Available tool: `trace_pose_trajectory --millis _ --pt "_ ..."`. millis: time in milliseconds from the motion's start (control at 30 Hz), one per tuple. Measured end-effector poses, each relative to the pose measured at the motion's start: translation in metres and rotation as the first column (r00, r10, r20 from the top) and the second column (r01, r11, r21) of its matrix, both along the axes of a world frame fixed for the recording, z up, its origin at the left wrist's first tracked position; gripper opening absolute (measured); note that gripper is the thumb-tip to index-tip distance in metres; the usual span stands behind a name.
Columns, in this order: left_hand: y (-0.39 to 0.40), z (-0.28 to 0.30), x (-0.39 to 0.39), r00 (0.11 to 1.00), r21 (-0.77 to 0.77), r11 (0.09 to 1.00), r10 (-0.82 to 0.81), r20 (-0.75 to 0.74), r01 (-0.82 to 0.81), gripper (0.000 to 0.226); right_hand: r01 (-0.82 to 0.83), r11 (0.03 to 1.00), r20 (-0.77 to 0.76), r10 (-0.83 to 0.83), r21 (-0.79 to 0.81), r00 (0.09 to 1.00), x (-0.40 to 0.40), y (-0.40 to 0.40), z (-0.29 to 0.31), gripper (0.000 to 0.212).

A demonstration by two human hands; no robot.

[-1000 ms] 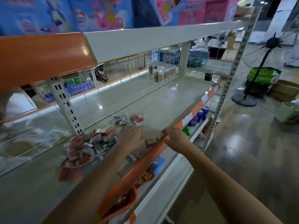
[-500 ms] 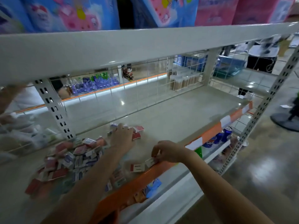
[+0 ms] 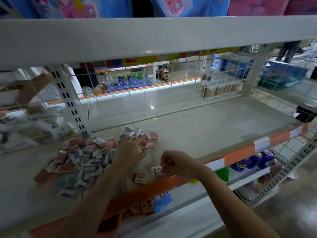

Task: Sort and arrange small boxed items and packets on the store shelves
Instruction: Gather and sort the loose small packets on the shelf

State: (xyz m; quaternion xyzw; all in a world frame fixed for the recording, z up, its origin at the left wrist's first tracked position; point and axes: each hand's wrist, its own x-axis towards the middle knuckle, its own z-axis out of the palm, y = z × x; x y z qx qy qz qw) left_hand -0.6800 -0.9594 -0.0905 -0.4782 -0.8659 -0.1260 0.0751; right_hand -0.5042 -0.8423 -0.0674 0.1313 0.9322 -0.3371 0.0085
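head view: on the grey shelf [image 3: 205,131], the left hand [image 3: 130,150] curls its fingers onto small boxes [image 3: 147,143] at the heap's [image 3: 82,158] 3 o'clock edge. the right hand [image 3: 178,163], at 4 o'clock from the left, pinches one small white box [image 3: 158,170] just behind the orange front strip [image 3: 240,154]; another box [image 3: 139,178] lies at its 8 o'clock.

Dim, bluish store light leaves the shelf [image 3: 197,127] flat and nearly shadowless, with a small glare spot at 12 o'clock from the pile of small boxes [image 3: 82,158], a bright strip glowing behind the wire grid [image 3: 154,93], and wide-angle bending and motion blur smearing the frame's left edge.
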Motion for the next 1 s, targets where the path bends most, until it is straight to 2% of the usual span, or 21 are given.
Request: trace_pose_trajectory --millis 67,133,200,267,367,500,600,667,700,767,867,1000 --pt "-0.007 0.000 0.000 0.993 0.113 0.994 -0.013 0.121 -0.001 0.048 0.054 0.990 -0.056 -0.062 -0.126 0.996 0.003 0.007 -0.004 0.013" --pt "-0.018 0.007 0.010 0.946 0.255 0.967 -0.065 0.317 -0.019 0.029 0.084 0.960 -0.108 -0.116 -0.268 0.987 0.005 0.012 -0.007 0.014" --pt "-0.028 0.016 0.021 0.893 0.326 0.945 -0.124 0.433 -0.027 0.022 0.078 0.875 -0.154 -0.171 -0.477 0.973 0.007 0.013 -0.008 0.011" --pt "-0.038 0.020 0.029 0.852 0.328 0.943 -0.129 0.507 -0.053 0.022 0.061 0.792 -0.167 -0.202 -0.607 0.965 0.008 0.011 -0.007 0.012" --pt "-0.056 0.021 0.038 0.804 0.341 0.935 -0.129 0.580 -0.096 0.020 0.026 0.709 -0.177 -0.212 -0.705 0.961 0.003 0.001 -0.006 0.012" --pt "-0.085 0.024 0.048 0.764 0.451 0.875 -0.168 0.623 -0.176 0.025 0.001 0.585 -0.156 -0.218 -0.811 0.963 -0.006 -0.022 -0.004 0.013" --pt "-0.106 0.030 0.049 0.661 0.445 0.837 -0.141 0.737 -0.317 0.022 -0.010 0.520 -0.115 -0.171 -0.854 0.978 -0.014 -0.039 -0.001 0.020" --pt "-0.126 0.031 0.046 0.592 0.423 0.846 -0.166 0.789 -0.326 0.009 -0.033 0.527 -0.111 -0.117 -0.849 0.987 -0.020 -0.052 0.001 0.025" --pt "-0.138 0.032 0.045 0.595 0.406 0.860 -0.159 0.788 -0.309 0.019 -0.044 0.544 -0.113 -0.094 -0.838 0.989 -0.023 -0.059 0.002 0.028" --pt "-0.165 0.036 0.044 0.639 0.378 0.885 -0.129 0.758 -0.270 0.037 -0.070 0.594 -0.121 -0.046 -0.802 0.992 -0.030 -0.077 0.005 0.031" --pt "-0.211 0.040 0.040 0.704 0.360 0.870 -0.022 0.710 -0.336 0.027 -0.137 0.675 -0.151 0.038 -0.725 0.988 -0.044 -0.115 0.011 0.030" --pt "-0.289 0.044 0.038 0.718 0.290 0.856 0.126 0.685 -0.427 0.033 -0.200 0.728 -0.168 0.117 -0.656 0.979 -0.068 -0.181 0.017 0.030"
